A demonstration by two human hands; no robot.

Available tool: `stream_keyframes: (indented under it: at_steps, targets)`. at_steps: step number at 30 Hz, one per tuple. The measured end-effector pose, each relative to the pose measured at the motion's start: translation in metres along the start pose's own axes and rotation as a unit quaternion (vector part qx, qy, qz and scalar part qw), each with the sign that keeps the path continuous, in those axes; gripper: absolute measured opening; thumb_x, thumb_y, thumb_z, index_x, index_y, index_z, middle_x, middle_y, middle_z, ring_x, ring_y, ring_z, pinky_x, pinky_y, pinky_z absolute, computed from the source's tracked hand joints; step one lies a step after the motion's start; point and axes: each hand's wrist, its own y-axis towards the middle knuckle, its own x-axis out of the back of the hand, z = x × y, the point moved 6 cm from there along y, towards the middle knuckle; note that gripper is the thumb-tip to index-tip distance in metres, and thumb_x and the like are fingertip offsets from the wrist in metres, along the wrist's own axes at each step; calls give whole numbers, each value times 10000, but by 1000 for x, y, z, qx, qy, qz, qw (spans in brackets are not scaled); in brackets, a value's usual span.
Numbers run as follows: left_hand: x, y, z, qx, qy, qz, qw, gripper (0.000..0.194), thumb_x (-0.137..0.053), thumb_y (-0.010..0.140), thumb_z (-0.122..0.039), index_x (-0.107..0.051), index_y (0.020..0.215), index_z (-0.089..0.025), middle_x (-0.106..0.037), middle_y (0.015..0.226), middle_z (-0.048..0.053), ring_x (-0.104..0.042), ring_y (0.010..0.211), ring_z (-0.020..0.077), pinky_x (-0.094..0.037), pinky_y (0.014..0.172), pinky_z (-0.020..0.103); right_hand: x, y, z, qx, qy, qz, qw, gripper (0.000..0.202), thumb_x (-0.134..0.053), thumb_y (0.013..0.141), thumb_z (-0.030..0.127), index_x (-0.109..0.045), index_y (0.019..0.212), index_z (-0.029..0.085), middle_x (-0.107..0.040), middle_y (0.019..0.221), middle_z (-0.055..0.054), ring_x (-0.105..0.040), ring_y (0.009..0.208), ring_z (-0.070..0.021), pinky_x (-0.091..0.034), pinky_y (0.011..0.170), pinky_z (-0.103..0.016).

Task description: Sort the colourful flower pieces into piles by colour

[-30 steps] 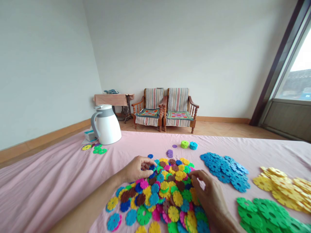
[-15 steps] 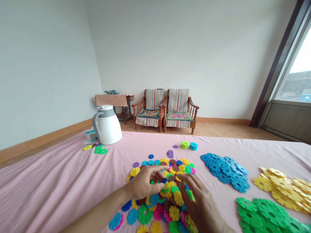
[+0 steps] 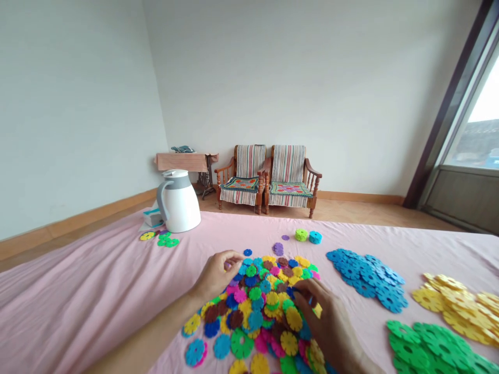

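Observation:
Notched plastic flower discs (image 3: pixel 255 294) in many colours lie in a loose pile on the pink cloth in front of me. My left hand (image 3: pixel 221 271) is at the pile's upper left edge, thumb and fingers curled toward each other. A purple disc shows through the gap between them; what is at its fingertips, if anything, I cannot make out. Over the right side of the pile, my right hand (image 3: pixel 328 314) has its fingers bent down, thumb and forefinger closed at a dark blue disc (image 3: pixel 297 292). Its other fingers are partly hidden.
To the right lie sorted heaps of blue discs (image 3: pixel 364 275), yellow discs (image 3: pixel 454 301) and green discs (image 3: pixel 431 348). Green and blue stacks (image 3: pixel 301 235) stand beyond the pile. A white jug (image 3: pixel 181 208) stands at the far left by a few green discs (image 3: pixel 167 240).
My left hand has moved off the middle of the pile to its upper left edge, uncovering discs. My right hand has curled its fingers. The view has shifted slightly.

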Motion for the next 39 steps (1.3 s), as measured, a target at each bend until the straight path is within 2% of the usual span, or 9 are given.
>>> stream_keyframes:
  at_steps: [3,6,11,15,21,25,28,31,39]
  targets:
    - [20,1,39,19,85,-69,994,245,-499,747,-184,-648,940,-161,-678,928,54,-616,799,167,-480,703,251,-11,15,-8,-30,14,16,999,155,-468,824,301,-590,849,210,-629,717,-1,-565,609,-131,-442,568,-237]
    - [22,0,57,21,108,-93,990,297,-442,760,-142,-624,994,-153,-671,939,61,-616,798,160,-483,733,261,-24,36,-9,-39,13,21,999,148,-463,798,260,-587,852,200,-613,657,12,-548,569,-128,-420,541,-235]
    - [10,0,51,-19,76,-68,995,291,-416,788,-143,-633,980,-174,-673,947,51,-611,883,168,-476,777,261,-54,77,-12,-84,-11,46,995,157,-473,742,211,-606,820,181,-633,637,4,-558,569,-122,-393,533,-221]
    - [9,0,51,-21,71,-64,995,287,-417,781,-126,-646,946,-181,-670,922,43,-607,860,166,-472,773,262,-81,106,-21,-94,-27,53,994,151,-486,696,168,-623,760,170,-632,614,-6,-556,572,-122,-375,523,-213]
    - [9,-1,49,-29,64,-63,996,287,-435,753,-95,-651,921,-183,-658,895,37,-598,799,153,-464,737,242,-112,130,-36,-102,-41,75,991,174,-498,685,142,-639,786,154,-662,700,-46,-580,633,-133,-391,572,-222]
    - [10,-1,48,-22,59,-60,996,286,-435,751,-90,-650,916,-179,-658,887,34,-597,788,147,-459,721,230,-105,125,-27,-72,-38,113,990,202,-450,727,149,-635,810,156,-666,757,-53,-573,646,-128,-389,586,-222]
    - [9,0,48,-17,61,-55,996,280,-439,752,-93,-652,913,-179,-654,874,32,-592,768,143,-457,684,219,-96,105,-7,-22,-20,196,980,143,-499,698,166,-639,700,189,-635,623,5,-551,590,-113,-365,536,-199]
    - [8,0,48,-15,61,-54,997,280,-441,749,-90,-649,914,-177,-644,868,31,-585,747,138,-454,658,214,-90,81,13,17,-12,259,966,124,-549,638,135,-647,655,208,-629,638,26,-548,609,-104,-363,562,-194]
    - [5,-2,46,-29,90,-46,994,269,-440,747,-90,-650,883,-189,-605,867,35,-570,807,153,-467,685,225,-86,63,31,42,-119,251,960,207,-612,698,324,-636,872,215,-607,872,-39,-557,839,-184,-369,702,-260]
